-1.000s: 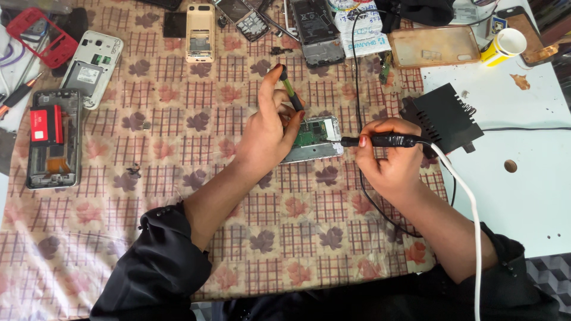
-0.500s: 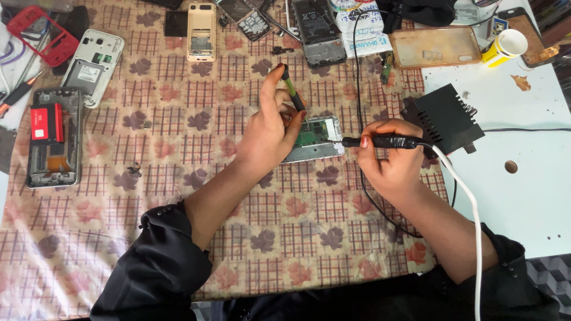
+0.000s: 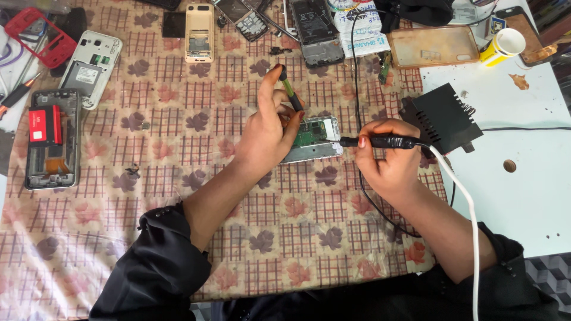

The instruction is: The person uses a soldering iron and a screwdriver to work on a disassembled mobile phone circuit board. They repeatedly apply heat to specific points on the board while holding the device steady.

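Observation:
An opened phone with a green circuit board (image 3: 315, 137) lies on the patterned tablecloth (image 3: 178, 148) in the middle. My left hand (image 3: 267, 134) rests on its left side and grips a thin dark tool with a green band (image 3: 289, 89), held upright and tilted. My right hand (image 3: 386, 163) holds a black soldering iron (image 3: 380, 141) horizontally, its tip pointing left at the phone's right edge. A white cable (image 3: 467, 202) runs from the iron down toward me.
Several dismantled phones and parts lie along the back and left: a white phone (image 3: 89, 68), a beige phone (image 3: 199, 32), an open frame with a red battery (image 3: 50, 139). A black soldering station (image 3: 446, 119) sits on a white board (image 3: 523, 178). A yellow-and-white cup (image 3: 502, 44) stands far right.
Both hands stay at the phone. The left hand's tool has tilted slightly; the soldering iron has barely shifted.

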